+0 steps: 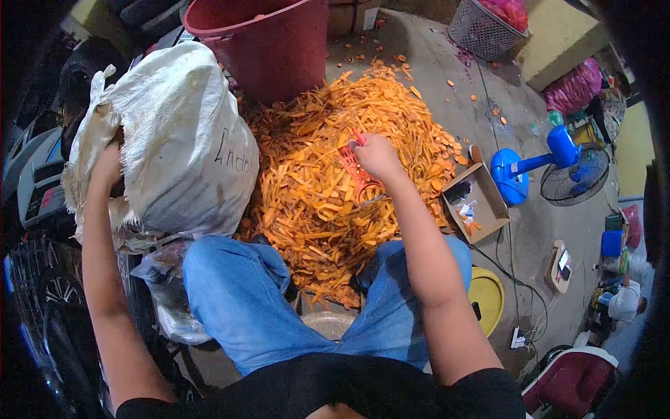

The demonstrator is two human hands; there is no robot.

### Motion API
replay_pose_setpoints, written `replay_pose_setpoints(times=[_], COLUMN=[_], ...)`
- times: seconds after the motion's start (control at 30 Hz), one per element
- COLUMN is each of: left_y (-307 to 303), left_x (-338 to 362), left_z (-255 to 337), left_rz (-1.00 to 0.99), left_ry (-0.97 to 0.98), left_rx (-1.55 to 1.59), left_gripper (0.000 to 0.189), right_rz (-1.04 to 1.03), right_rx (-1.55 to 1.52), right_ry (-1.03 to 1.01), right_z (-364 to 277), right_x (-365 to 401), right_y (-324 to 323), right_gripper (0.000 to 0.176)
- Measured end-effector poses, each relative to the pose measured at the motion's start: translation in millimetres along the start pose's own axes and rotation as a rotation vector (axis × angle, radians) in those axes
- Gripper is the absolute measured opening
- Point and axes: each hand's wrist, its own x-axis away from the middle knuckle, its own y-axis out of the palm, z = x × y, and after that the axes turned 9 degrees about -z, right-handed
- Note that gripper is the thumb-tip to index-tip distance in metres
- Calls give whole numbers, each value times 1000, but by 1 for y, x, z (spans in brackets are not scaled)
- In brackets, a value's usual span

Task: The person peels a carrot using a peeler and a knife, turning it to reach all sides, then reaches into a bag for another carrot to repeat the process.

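Observation:
My right hand [377,157] is closed around the end of a red slotted peeler [357,176], held over a large heap of orange carrot peelings [314,167]. My left hand [107,166] reaches into the torn mouth of a white woven sack [185,133] standing by my left knee. The sack's edge hides those fingers and whatever they touch. Dark handwriting shows on the sack's side.
A big red tub [269,56] stands behind the heap. To the right are an open cardboard box [492,202], a blue fan [513,171], a yellow round lid [490,300] and cables on the floor. A grey basket [481,31] stands farther back.

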Motion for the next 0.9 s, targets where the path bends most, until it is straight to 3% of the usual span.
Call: replay_pose_setpoints(times=[0.07,0.2,0.77,0.87,0.9], left_y=[14,30,29,24,19], left_x=[15,24,6,13,27], left_z=[-51,-86,-133,-132,-104], left_rz=[-212,-311,-185,-113,-62], left_ry=[2,51,222,280,214], left_rx=[-280,-230,-121,-84,-8], left_gripper=[37,34,23,22,22], right_rz=[9,-30,-22,5,-3], right_rx=[14,30,48,45,52], right_ry=[-19,-76,-17,-37,-45], right_z=[10,7,7,7,6], right_x=[-11,-10,-7,-9,-8], right_y=[10,12,11,11,11], right_gripper=[26,28,24,23,23])
